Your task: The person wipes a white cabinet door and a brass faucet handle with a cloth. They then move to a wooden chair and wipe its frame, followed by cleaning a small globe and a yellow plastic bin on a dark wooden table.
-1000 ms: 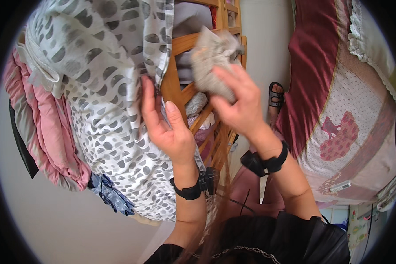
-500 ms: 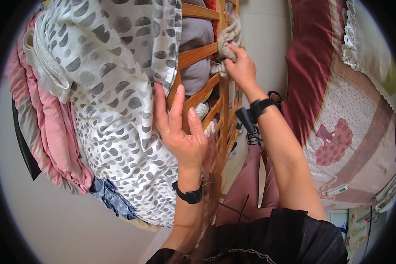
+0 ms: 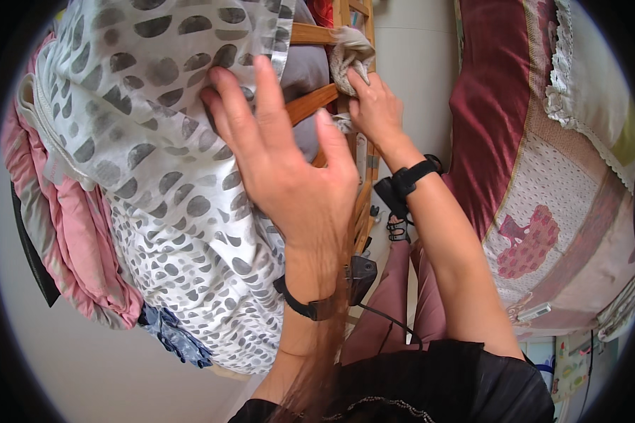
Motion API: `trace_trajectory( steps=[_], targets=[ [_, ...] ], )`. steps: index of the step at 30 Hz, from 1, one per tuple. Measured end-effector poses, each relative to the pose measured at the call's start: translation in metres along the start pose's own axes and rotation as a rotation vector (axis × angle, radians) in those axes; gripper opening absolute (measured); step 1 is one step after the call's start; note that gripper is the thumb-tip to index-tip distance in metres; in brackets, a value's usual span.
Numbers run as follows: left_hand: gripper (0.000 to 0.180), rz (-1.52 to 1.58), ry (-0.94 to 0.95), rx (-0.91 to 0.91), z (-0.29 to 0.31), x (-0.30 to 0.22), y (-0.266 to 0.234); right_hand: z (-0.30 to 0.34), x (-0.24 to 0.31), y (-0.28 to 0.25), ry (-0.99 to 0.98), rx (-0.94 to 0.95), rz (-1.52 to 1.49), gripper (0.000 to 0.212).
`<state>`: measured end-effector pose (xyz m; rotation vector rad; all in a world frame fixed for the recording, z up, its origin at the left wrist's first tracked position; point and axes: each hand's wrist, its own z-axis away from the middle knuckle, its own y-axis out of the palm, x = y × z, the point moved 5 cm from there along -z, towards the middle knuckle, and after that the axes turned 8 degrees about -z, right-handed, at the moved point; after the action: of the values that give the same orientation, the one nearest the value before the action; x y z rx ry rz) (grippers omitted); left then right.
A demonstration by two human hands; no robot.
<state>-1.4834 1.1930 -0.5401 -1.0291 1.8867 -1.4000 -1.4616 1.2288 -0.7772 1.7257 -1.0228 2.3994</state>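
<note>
Now, upper centre of frame: beige cloth (image 3: 353, 51) bunched on a wooden rack (image 3: 312, 103). Right hand (image 3: 378, 113) just below, fingers curled against the cloth's lower edge; cannot tell whether they grip. Left hand (image 3: 289, 173), mid-frame, fingers spread wide, grasping nothing, over spotted fabric (image 3: 166, 151) filling the upper left.

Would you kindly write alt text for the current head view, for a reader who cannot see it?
A person's right hand has a bunched beige cloth in its grip at a slatted wooden frame; the left hand is spread open over white fabric with grey spots. A pink fabric bundle shows at left, a maroon-and-pink bed cover at right.
</note>
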Motion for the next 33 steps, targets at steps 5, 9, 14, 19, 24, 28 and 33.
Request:
trace_trajectory(
  steps=[5,9,14,19,24,28,33],
  targets=[
    [0.057,-0.082,-0.05,-0.082,-0.018,0.018,0.0,-0.012,-0.081,-0.007,0.462,0.131,0.021,0.048],
    [0.046,-0.09,-0.159,-0.173,-0.018,0.025,-0.003,-0.005,-0.039,-0.05,0.162,0.05,-0.276,0.046],
    [0.018,0.065,-0.275,-0.245,-0.017,0.029,-0.006,-0.029,0.102,-0.113,-0.273,-0.076,-0.626,0.045],
    [0.015,0.573,-0.368,-0.209,-0.008,0.043,-0.001,-0.03,0.158,-0.116,-0.412,-0.245,-0.644,0.047],
    [0.016,0.475,-0.279,-0.096,-0.013,0.028,-0.008,-0.038,0.087,-0.069,-0.221,-0.208,-0.607,0.056],
    [0.019,0.398,-0.271,-0.062,-0.016,0.023,-0.01,-0.059,0.026,-0.038,0.044,-0.054,-0.505,0.057],
    [0.024,0.272,-0.161,-0.012,-0.016,0.025,-0.011,-0.09,-0.002,-0.043,0.106,0.02,-0.093,0.052]
  ],
)
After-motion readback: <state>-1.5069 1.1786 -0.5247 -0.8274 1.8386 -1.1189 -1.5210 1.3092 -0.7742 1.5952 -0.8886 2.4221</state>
